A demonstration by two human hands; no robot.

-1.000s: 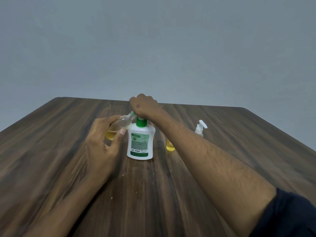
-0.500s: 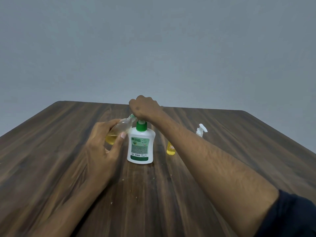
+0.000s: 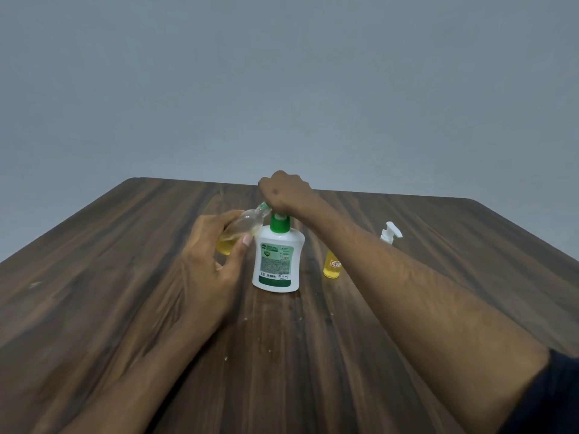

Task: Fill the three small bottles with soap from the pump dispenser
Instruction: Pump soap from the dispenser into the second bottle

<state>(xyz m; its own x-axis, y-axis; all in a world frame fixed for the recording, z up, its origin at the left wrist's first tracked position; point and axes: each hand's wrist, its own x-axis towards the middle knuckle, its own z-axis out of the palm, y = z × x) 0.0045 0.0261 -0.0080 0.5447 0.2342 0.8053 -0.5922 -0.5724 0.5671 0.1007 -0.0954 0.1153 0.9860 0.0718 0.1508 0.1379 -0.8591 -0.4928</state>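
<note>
A white pump dispenser (image 3: 277, 261) with a green collar and label stands mid-table. My right hand (image 3: 283, 194) rests closed on its pump head, which it hides. My left hand (image 3: 216, 261) holds a small clear bottle (image 3: 241, 228) tilted, its mouth up at the spout, with yellow soap pooled in its lower end. A second small bottle (image 3: 332, 267) of yellow soap stands to the right of the dispenser, partly behind my right forearm. A white pump top (image 3: 390, 233) shows just past that forearm; what it sits on is hidden.
The dark wooden table (image 3: 125, 277) runs to a far edge under a plain grey wall. A few pale crumbs lie on the wood in front of the dispenser.
The camera has tilted up, so everything sits lower in view. My right hand stays on the pump head and my left hand keeps the bottle at the spout.
</note>
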